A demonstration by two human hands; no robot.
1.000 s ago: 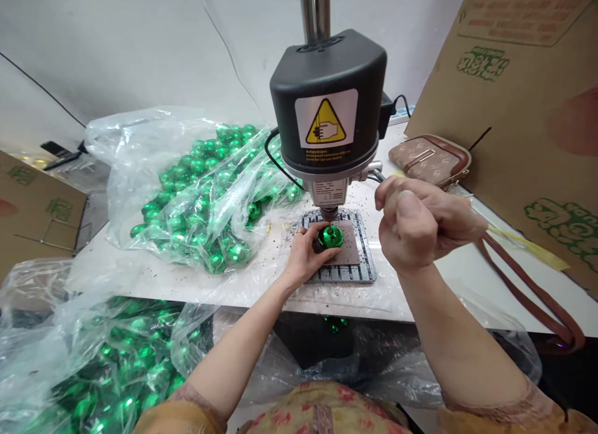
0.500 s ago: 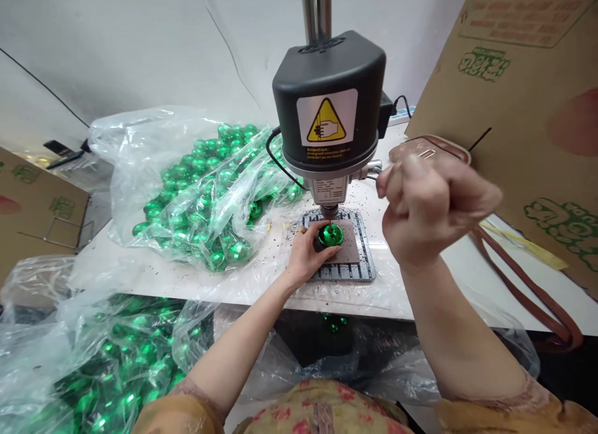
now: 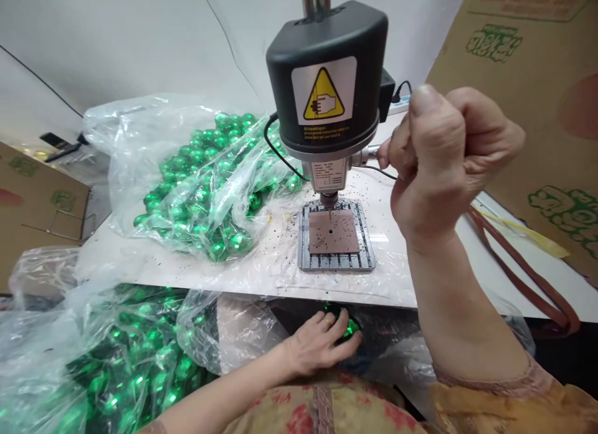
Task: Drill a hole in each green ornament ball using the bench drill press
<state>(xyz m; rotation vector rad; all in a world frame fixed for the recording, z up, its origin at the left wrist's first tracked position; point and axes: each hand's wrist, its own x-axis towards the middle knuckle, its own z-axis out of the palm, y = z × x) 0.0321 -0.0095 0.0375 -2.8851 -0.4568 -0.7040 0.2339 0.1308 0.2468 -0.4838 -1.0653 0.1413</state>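
A small black drill press (image 3: 327, 79) stands before me, its chuck and bit (image 3: 329, 203) above a brown board (image 3: 339, 238) with a dark hole in its middle. The board lies bare on the slotted metal base (image 3: 367, 259). My right hand (image 3: 441, 154) is a closed fist at the feed lever (image 3: 372, 152), whose outer end is hidden in the fingers. Below the table's front edge, my left hand (image 3: 322, 344) has its fingers bent around a shiny green faceted ball (image 3: 351, 328), partly covered by them.
A clear plastic bag of green balls (image 3: 200, 197) lies on the white table (image 3: 261, 278), left of the press. Another bag of balls (image 3: 135, 359) sits lower left. Cardboard boxes (image 3: 527, 122) flank the table. A brown strap (image 3: 523, 272) lies at right, and dark shavings dot the tabletop.
My left hand has taken the green ball off the board and moved down below the table edge. My right fist has risen slightly with the lever, and the bit now stands clear.
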